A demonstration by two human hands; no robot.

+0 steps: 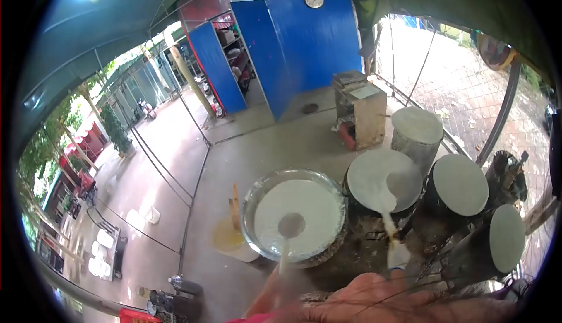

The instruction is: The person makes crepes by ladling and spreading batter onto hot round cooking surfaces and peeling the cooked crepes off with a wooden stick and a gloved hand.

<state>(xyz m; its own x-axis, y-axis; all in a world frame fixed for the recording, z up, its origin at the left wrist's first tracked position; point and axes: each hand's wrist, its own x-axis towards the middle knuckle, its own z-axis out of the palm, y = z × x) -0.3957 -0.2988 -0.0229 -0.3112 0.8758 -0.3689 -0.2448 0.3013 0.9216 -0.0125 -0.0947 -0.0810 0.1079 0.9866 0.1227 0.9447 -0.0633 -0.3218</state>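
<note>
R hand [366,292] & L hand [266,294] at 2 ladles [291,225], 5 vessels [407,147].

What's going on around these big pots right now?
A person's left hand holds a ladle, its round head in the white contents of a wide metal basin. The right hand is by the handle of a second ladle, which lies over a pot beside the basin; its grip is unclear. Three more pots with pale tops stand nearby.
</note>
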